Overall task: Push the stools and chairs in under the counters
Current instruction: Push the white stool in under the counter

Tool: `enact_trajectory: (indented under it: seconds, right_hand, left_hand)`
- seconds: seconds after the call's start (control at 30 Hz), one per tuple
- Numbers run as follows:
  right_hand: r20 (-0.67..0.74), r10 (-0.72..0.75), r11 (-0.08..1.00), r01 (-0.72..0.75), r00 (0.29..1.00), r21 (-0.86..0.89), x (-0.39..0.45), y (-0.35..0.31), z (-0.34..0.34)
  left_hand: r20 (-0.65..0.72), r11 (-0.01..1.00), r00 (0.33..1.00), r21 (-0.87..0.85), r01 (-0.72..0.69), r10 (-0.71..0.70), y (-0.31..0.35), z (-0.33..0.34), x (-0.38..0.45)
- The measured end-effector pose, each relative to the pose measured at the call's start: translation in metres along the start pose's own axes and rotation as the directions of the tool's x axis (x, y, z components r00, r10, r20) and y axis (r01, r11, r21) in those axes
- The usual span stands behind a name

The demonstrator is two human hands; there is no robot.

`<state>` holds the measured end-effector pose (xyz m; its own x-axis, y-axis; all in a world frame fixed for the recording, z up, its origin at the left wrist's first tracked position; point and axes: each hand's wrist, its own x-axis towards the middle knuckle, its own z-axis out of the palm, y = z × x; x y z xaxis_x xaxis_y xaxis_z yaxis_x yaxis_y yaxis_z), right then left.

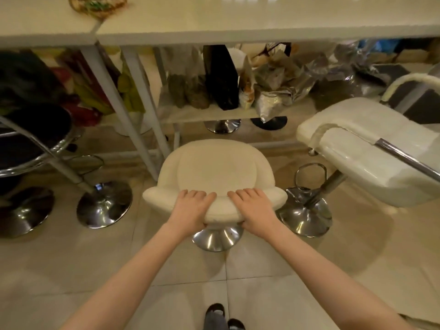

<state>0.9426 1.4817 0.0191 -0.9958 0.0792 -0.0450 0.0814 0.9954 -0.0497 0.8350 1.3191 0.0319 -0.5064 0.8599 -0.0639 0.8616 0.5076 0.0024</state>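
Observation:
A cream padded bar stool (214,167) on a chrome round base stands in front of me, its seat just short of the white counter (238,22). My left hand (190,210) and my right hand (253,209) both grip its low curved backrest, fingers over the top and thumbs beneath. To the right, a white stool with chrome armrests (371,148) stands out from the counter at an angle. A black stool with a chrome frame (31,139) sits at the left, partly under the counter.
Under the counter a low shelf (209,113) holds bags, boots and foil packets. White counter legs (133,115) slant down just left of the cream stool. Several chrome bases rest on the tiled floor (142,270). A woven basket (97,4) stands on the counter.

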Motion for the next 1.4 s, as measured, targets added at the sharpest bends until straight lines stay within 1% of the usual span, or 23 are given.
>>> enact_trajectory:
  seconds: [0.13,0.2,0.4,0.6,0.8,1.03,1.2,1.4]
  right_hand:
    - [-0.085,0.017,1.0,-0.017,0.996,0.0,-0.001,0.0,0.004]
    - [-0.099,0.011,1.0,-0.012,0.995,-0.005,-0.001,0.002,0.006]
    - [-0.088,0.004,1.0,-0.004,0.996,0.001,0.001,0.005,0.008]
    - [-0.113,0.001,1.0,-0.003,0.994,-0.017,0.004,0.009,0.005]
    - [-0.142,-0.01,1.0,0.006,0.99,-0.028,0.014,0.011,0.007]
    - [-0.15,-0.026,1.0,0.024,0.988,-0.011,0.03,0.029,0.007]
    - [-0.148,-0.031,0.999,0.03,0.989,-0.015,0.047,0.041,0.004]
    - [-0.139,0.005,1.0,-0.007,0.99,-0.013,0.067,0.06,0.006]
  left_hand:
    - [-0.015,1.0,1.0,0.022,-0.021,0.021,-0.001,0.008,0.002]
    - [-0.028,0.999,0.999,0.028,-0.029,0.03,-0.002,0.011,0.004]
    - [-0.048,0.998,0.998,0.047,-0.044,0.046,-0.004,0.016,0.005]
    - [-0.093,0.996,0.993,0.057,-0.068,0.073,-0.003,0.016,0.011]
    - [-0.064,0.997,0.997,0.061,-0.048,0.052,-0.011,0.015,0.021]
    - [-0.076,0.995,0.995,0.076,-0.059,0.065,-0.013,0.014,0.041]
    - [-0.082,0.997,0.996,0.073,-0.04,0.046,-0.019,0.012,0.058]
    - [-0.105,0.996,0.994,0.078,-0.033,0.041,-0.021,0.01,0.085]
